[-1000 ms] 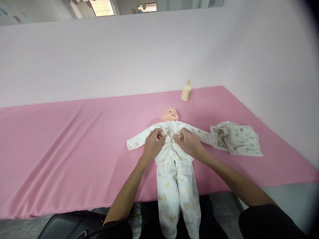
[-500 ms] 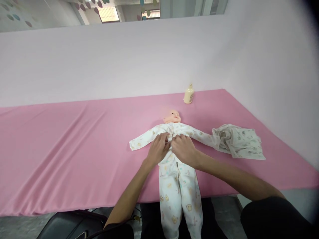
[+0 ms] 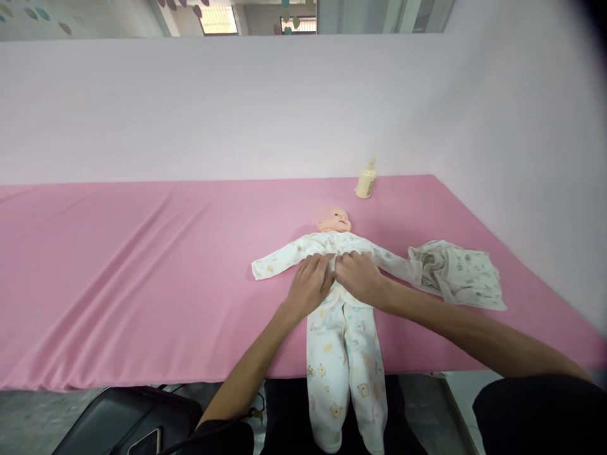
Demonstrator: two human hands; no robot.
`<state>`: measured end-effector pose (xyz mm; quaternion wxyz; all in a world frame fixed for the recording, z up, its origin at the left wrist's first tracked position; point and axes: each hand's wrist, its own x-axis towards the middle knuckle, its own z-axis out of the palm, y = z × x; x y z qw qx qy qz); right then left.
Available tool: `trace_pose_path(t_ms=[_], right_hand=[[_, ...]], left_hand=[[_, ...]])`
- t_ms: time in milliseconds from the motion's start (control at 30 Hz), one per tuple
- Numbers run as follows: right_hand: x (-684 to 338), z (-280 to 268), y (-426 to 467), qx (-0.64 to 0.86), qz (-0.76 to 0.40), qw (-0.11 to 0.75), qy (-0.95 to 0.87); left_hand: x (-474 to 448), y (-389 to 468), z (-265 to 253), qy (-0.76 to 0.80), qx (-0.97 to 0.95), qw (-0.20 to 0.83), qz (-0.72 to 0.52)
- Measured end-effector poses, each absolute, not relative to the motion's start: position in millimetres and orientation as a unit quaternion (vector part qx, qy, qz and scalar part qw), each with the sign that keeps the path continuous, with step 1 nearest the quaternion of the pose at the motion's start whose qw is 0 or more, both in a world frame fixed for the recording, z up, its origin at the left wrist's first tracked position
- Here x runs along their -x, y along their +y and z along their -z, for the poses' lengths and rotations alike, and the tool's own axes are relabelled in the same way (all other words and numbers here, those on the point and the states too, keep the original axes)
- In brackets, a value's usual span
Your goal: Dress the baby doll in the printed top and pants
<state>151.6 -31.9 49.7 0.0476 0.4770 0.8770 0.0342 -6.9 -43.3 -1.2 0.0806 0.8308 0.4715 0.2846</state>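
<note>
A baby doll (image 3: 334, 221) lies on its back on the pink-covered table, its head toward the wall. It wears a white long-sleeved baby top (image 3: 284, 256) with small prints and matching trousers (image 3: 327, 360), whose legs hang over the near edge. My left hand (image 3: 310, 282) and my right hand (image 3: 359, 276) meet at the middle of the chest. Fingers of both hands are closed on the top's front edges, thumbs close together. What exactly lies between the fingertips is partly hidden by the hands.
A pale yellow pump bottle (image 3: 366, 182) stands near the wall. Right of the doll, by its sleeve end, lies a crumpled white printed cloth (image 3: 458, 272). The pink sheet (image 3: 118, 284) has folds on the left. Below the edge are a black seat (image 3: 128, 417) and a phone (image 3: 146, 442).
The camera view has tilted and shifted slightly. Both hands remain at the chest of the top, with the fingers drawn a little closer together; the doll stays in place.
</note>
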Motion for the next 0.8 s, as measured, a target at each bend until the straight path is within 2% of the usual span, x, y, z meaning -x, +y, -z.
trace_pose_path(t_ms=[67,267,367,467,633,800], right_hand=[[-164,-52,-24,-0.501,0.011,0.022,0.865],[-196,-51,-10,-0.467,0.269,-0.095,0.837],[-203,-48,-11,-0.453,0.329,-0.114,0.821],[-204,-45,-14,-0.428,0.314,-0.11,0.84],[-197,-38,-23,-0.421,0.194,-0.112,0.879],[-193,-38,-29,-0.464,0.134,-0.14,0.864]], left_hand=[[6,-47,-1,0.463,-0.837,0.076,-0.28],[2,-46,-3,0.433,-0.867,0.042,-0.245],[2,-43,-3,0.428,-0.869,0.03,-0.246],[2,-43,-1,0.417,-0.876,0.011,-0.243],[1,-46,1,0.412,-0.88,-0.028,-0.234],[4,-47,-7,0.419,-0.873,-0.012,-0.25]])
